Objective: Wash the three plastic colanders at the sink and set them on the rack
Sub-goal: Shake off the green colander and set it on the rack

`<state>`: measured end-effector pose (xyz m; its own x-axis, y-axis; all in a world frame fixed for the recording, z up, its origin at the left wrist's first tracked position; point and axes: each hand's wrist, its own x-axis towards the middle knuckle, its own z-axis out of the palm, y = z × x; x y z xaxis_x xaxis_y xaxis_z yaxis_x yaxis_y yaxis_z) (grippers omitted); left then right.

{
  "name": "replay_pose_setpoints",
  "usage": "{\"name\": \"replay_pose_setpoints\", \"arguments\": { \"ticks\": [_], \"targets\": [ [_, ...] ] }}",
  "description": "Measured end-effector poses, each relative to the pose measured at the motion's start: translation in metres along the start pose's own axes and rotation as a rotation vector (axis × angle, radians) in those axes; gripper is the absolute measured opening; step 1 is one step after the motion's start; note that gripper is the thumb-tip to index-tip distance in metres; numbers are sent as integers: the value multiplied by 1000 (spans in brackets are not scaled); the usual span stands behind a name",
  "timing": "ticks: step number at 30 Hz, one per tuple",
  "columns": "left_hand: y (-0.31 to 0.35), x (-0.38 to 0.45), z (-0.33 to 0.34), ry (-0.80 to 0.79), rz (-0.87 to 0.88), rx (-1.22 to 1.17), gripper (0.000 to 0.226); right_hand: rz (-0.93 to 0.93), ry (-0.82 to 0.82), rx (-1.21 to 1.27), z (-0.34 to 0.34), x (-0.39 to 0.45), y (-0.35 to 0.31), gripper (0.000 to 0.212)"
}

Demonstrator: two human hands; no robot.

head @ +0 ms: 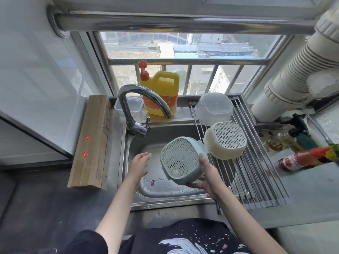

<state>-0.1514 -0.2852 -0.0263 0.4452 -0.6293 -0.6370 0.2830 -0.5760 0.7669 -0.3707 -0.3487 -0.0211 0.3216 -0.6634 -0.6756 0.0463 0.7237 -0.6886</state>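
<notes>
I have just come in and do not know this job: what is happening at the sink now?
A person is washing plastic colanders. The right hand holds the green colander upside down over the sink, close to the rack. The left hand is open and holds nothing. The cream colander and the clear colander already lie upside down on the rack. No water is visibly running from the tap.

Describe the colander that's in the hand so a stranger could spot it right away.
Start at the steel sink below the window. Over its basin, beside the rack, the right hand holds the green colander tilted, base up. The cream colander and clear tub rest on the rack, untouched.
</notes>
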Motion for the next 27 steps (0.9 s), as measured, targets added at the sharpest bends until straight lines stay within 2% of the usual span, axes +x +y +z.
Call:
{"name": "replay_pose_setpoints", "arguments": {
  "ticks": [3,5,7,9,11,13,15,17,19,21,22,25,27],
  "targets": [
    [5,-12,10,-181,-244,-63,58,184,-99,245,5,-4,7,55],
    [5,-13,14,-367,-326,-205,57,295,-120,343,8,-7,9,65],
    [9,-17,16,-386,-340,-415,43,379,-99,387,9,-9,8,70],
    [10,-17,18,-305,-269,-469,26,462,-40,323,10,-6,10,75],
    [10,-15,19,-278,-81,-263,17,438,96,-35,10,-5,10,68],
    [10,-16,19,-276,136,98,12,269,210,-329,9,-4,5,59],
    [12,-19,19,-275,361,584,16,150,174,-325,9,-4,-3,54],
    [14,-27,27,-287,580,1087,17,187,53,-223,18,-9,-16,56],
    [13,-34,38,-295,799,1393,16,186,12,-427,26,-9,-24,56],
    [9,-38,48,-309,912,1488,20,122,63,-745,31,-7,-27,38],
    [6,-38,51,-315,923,1494,23,98,83,-798,32,-5,-27,25],
    [-3,-31,47,-336,891,1397,29,-25,159,-624,26,-3,-20,23],
    [-3,-31,38,-348,838,1168,42,-199,240,-521,24,-3,-13,28]
  ]
}}
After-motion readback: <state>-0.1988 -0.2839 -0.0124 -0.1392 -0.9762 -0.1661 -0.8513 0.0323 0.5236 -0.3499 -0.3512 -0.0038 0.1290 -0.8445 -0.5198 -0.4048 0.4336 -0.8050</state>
